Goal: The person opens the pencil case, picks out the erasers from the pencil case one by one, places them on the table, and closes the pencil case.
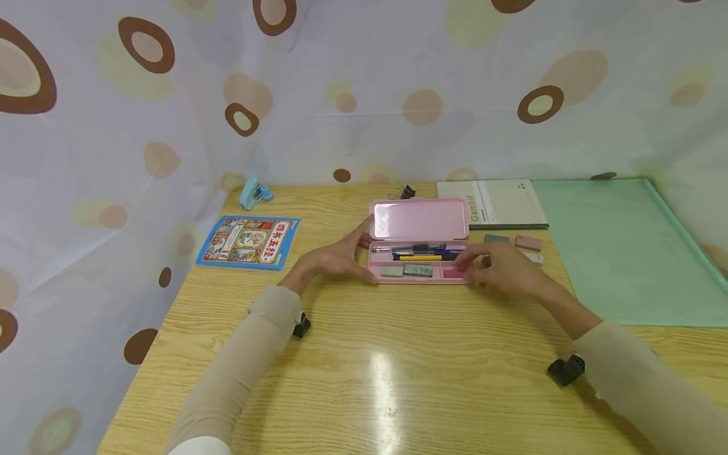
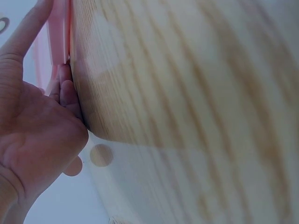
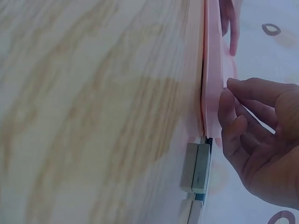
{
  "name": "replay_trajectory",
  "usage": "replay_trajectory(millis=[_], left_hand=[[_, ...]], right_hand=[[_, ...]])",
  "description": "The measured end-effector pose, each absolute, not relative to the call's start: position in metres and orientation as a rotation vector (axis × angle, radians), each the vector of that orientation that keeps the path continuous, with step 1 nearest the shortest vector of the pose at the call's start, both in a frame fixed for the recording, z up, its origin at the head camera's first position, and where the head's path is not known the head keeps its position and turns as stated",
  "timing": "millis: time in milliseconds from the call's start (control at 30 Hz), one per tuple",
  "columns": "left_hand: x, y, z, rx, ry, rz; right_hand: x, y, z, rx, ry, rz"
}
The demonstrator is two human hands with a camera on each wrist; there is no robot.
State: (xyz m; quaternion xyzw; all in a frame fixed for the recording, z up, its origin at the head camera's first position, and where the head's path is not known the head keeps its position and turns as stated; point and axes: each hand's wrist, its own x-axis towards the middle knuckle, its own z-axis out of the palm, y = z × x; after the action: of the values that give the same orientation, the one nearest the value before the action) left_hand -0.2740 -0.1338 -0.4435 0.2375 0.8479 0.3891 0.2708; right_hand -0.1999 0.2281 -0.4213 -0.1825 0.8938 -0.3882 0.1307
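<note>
An open pink pencil case [image 1: 419, 219] lies on the table with its lid tipped back. Pens, among them a yellow one [image 1: 418, 258], fill its rear compartment. Up front sit a pale eraser [image 1: 391, 272] and a green-grey eraser [image 1: 418, 270]. My left hand [image 1: 339, 256] spans the case's left end, thumb at the front corner and a straight finger by the lid. At the right front compartment, my right hand [image 1: 500, 266] pinches the end of a reddish-pink eraser [image 1: 452, 273] with curled fingers. The fingers partly hide that eraser; in the right wrist view the case wall covers it.
Right of the case lie a blue-grey eraser [image 1: 497, 238], a pink eraser [image 1: 529, 242] and a white eraser [image 1: 534, 258]. Behind are a notebook [image 1: 506, 201] and a black binder clip [image 1: 407, 191]. A green mat [image 1: 631, 253], blue-edged booklet [image 1: 249, 242] and light-blue device [image 1: 254, 193] flank them.
</note>
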Motion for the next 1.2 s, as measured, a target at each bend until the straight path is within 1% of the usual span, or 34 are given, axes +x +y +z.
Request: replay_trajectory(millis=[233, 900, 1200], left_hand=[[-0.2723, -0.1332, -0.4398, 0.641, 2.262, 1.073], [-0.2707, -0.1331, -0.44, 0.663, 2.248, 1.104], [-0.2709, -0.1335, -0.4405, 0.66, 2.27, 1.085]], right_hand=[[-0.199, 0.2282, -0.4169, -0.522, 2.619, -1.09], [-0.1973, 0.2225, -0.4259, -0.511, 2.609, -1.142], [-0.1961, 0.2202, -0.4243, -0.533, 2.646, -1.12]])
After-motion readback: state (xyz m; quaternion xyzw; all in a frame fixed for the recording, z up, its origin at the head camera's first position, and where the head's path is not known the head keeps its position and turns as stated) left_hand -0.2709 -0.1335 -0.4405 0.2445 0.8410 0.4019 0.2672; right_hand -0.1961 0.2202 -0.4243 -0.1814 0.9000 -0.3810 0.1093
